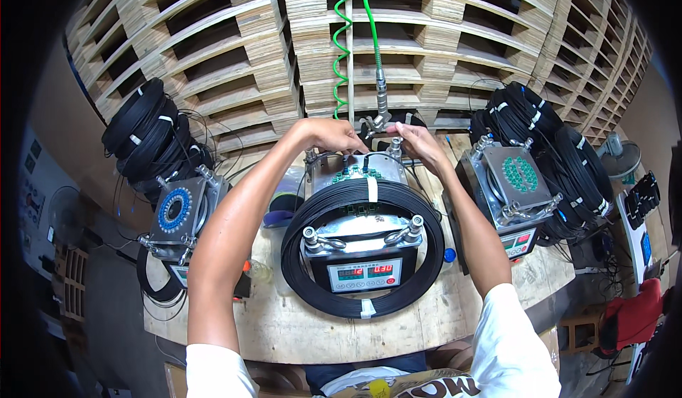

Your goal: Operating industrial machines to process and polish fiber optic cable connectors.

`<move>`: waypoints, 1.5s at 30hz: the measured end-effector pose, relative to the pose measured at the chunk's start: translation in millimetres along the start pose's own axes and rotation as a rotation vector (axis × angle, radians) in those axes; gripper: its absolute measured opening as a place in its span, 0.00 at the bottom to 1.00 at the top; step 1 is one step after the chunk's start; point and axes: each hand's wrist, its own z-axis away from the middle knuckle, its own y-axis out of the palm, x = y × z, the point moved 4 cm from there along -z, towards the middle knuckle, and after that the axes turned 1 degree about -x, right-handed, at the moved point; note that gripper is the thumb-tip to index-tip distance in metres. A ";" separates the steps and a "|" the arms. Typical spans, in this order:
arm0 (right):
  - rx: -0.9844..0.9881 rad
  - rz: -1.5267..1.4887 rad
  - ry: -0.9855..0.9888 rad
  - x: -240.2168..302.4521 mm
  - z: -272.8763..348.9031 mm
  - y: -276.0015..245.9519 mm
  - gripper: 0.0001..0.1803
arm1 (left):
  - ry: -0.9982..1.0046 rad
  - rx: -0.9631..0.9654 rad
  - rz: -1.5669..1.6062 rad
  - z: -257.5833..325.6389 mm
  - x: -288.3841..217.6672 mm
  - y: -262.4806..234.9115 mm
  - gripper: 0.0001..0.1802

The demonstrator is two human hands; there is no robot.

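Note:
A metal box-shaped machine (362, 256) with a red and green digital display stands in the middle of the wooden bench. A coil of thin black cable (295, 256) bound with white tape lies around it. My left hand (332, 136) and my right hand (412, 142) meet at the machine's far edge, fingers pinched around the black cable ends by a row of green connectors (353, 175). A metal fitting (381, 106) on a green hose hangs just above the hands.
A similar machine with a blue connector ring (175, 210) stands at left, another with green connectors (521, 178) at right. Stacked black cable coils (145, 131) (547, 135) flank them. Wooden pallets (234, 50) rise behind. A fan (619, 158) stands far right.

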 end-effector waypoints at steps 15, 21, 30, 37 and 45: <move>0.020 -0.211 -0.006 14.5 33.0 29.0 0.49 | -0.055 -0.014 0.288 8.5 35.8 -8.5 0.19; -0.072 0.106 -0.091 13.1 34.3 40.5 0.58 | 0.083 -0.221 0.840 10.2 85.7 13.6 0.11; -0.097 0.146 -0.043 20.5 38.9 44.7 0.57 | 0.349 -1.009 1.761 12.6 140.1 46.0 0.14; -0.159 0.158 -0.128 5.2 38.2 42.0 0.56 | 0.478 -1.090 1.888 31.4 140.6 70.3 0.14; -0.158 0.071 -0.028 -6.8 37.4 33.6 0.54 | 0.350 -1.004 1.535 50.6 130.5 74.5 0.22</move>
